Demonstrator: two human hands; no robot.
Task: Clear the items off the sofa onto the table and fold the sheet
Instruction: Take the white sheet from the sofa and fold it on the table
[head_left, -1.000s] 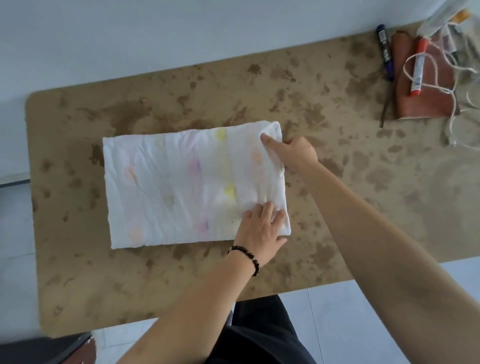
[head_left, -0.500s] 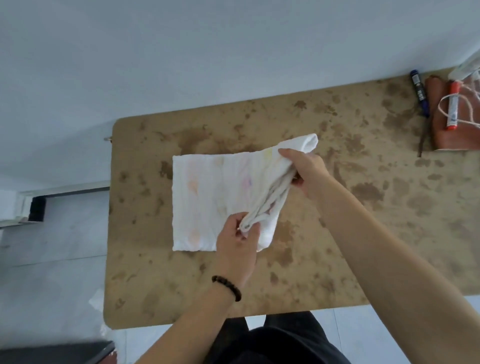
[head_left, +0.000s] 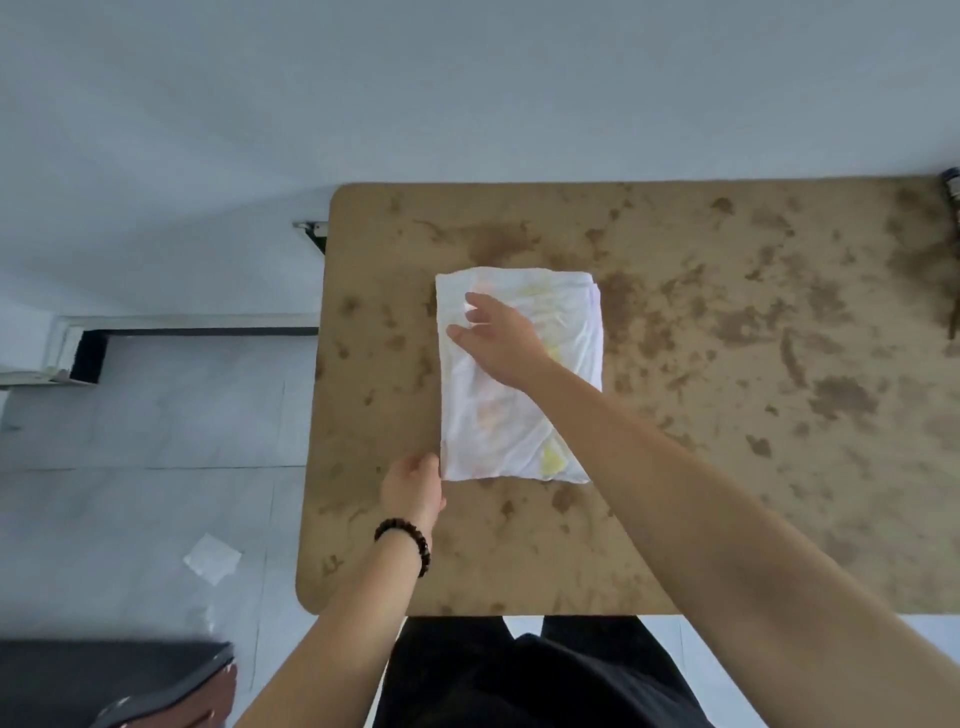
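While flat, both hands (head_left: 498, 332) on sheet (head_left: 566, 332)

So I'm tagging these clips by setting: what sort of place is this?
Probably a plain room at home, though that is uncertain: a stained brown table holding a folded sheet stands against a bare pale wall, over a grey tiled floor.

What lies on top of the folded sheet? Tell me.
Only the right hand, fingers spread, lies over the folded sheet. The left hand touches its near left corner. The table beneath it is hidden.
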